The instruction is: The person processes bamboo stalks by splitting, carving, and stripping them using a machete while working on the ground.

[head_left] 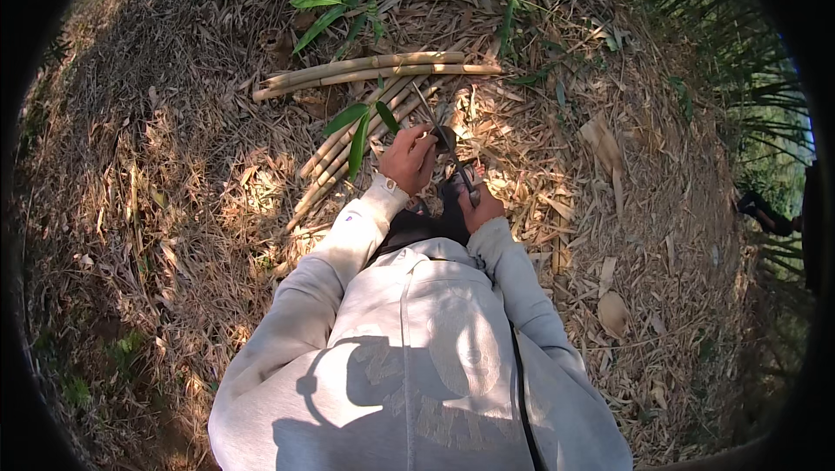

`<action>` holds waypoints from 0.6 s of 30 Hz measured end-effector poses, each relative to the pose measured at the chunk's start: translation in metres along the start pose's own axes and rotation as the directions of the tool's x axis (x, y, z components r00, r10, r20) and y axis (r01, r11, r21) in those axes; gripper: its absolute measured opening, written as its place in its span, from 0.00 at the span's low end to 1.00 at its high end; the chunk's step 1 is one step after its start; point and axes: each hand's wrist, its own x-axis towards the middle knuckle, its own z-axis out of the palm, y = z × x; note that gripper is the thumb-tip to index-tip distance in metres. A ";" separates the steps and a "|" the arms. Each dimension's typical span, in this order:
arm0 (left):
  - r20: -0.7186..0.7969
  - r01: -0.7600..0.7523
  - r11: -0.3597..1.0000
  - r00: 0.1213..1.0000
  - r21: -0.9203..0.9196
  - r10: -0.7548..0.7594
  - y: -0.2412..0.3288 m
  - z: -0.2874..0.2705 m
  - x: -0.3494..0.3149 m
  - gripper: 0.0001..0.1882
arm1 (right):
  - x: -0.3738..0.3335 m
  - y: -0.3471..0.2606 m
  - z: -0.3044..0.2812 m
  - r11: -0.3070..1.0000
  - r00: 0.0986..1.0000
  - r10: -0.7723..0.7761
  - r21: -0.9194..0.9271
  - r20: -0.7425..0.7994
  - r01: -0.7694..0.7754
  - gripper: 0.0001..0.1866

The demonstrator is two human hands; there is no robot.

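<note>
My right hand [484, 209] is closed round the near end of a long, thin, knife-like tool [427, 106]. Its narrow grey length slants away to the upper left, over the cut bamboo poles. My left hand [409, 160] is beside it, fingers curled against a dark brown rounded piece [445, 138] that touches or lies just behind the tool; its kind is unclear. Several yellowish bamboo poles [329, 158] lie slanting on the ground at the left hand's far left. Two or more further poles [374, 69] lie crosswise beyond them.
Dry leaf litter [209, 236] covers the sloping ground. A green leafy sprig [358, 136] lies over the slanting poles, and green leaves [326, 14] stand farther off. Pale dry husks [613, 313] lie at right. Palm fronds [739, 45] and a dark-clothed limb [765, 213] show at the right rim.
</note>
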 end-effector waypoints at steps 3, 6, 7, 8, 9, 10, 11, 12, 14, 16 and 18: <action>-0.060 -0.086 0.993 0.994 0.079 0.091 0.010 -0.016 0.054 0.15 | -0.001 -0.003 0.007 0.999 1.000 0.024 -0.023 -0.013 -0.024 0.21; -0.096 -0.230 0.970 0.967 0.078 0.237 0.017 -0.019 0.116 0.17 | -0.003 -0.009 0.015 0.999 0.999 0.021 -0.041 -0.036 -0.023 0.20; -0.105 -0.271 0.960 0.955 0.066 0.277 0.021 -0.017 0.136 0.18 | -0.001 -0.010 0.014 0.998 0.999 0.015 -0.052 -0.052 -0.018 0.20; -0.112 -0.311 0.948 0.942 0.059 0.316 0.020 -0.015 0.148 0.18 | 0.000 -0.014 0.011 0.998 0.998 0.009 -0.056 -0.062 -0.012 0.20; -0.015 -0.335 0.941 0.942 0.053 0.337 0.013 -0.010 0.153 0.19 | 0.000 -0.021 0.008 0.998 0.997 0.002 -0.061 -0.071 -0.007 0.20; 0.080 -0.359 0.932 0.931 0.043 0.355 0.006 -0.003 0.156 0.20 | 0.002 -0.024 0.006 0.998 0.997 -0.004 -0.066 -0.083 -0.002 0.20; 0.175 -0.383 0.923 0.911 0.029 0.372 -0.002 0.007 0.157 0.22 | 0.004 -0.022 0.008 0.998 0.996 0.015 -0.059 -0.086 -0.020 0.20; 0.386 -0.390 0.907 0.870 0.156 0.308 -0.038 0.032 0.120 0.25 | 0.005 -0.021 0.015 0.999 0.997 0.016 -0.046 -0.071 -0.019 0.20; 0.781 -0.196 0.946 0.619 0.259 -0.085 -0.073 0.057 0.073 0.33 | 0.007 -0.005 0.027 0.997 0.999 0.016 -0.070 -0.028 -0.018 0.20; 0.743 -0.097 0.972 0.662 0.212 -0.096 -0.088 0.067 0.039 0.30 | 0.003 0.015 0.045 0.991 0.998 -0.012 -0.130 0.055 0.019 0.19; 0.542 -0.396 0.904 0.801 0.162 0.253 -0.086 0.069 0.046 0.29 | 0.012 0.026 0.055 0.985 0.995 -0.091 -0.150 -0.049 0.082 0.18</action>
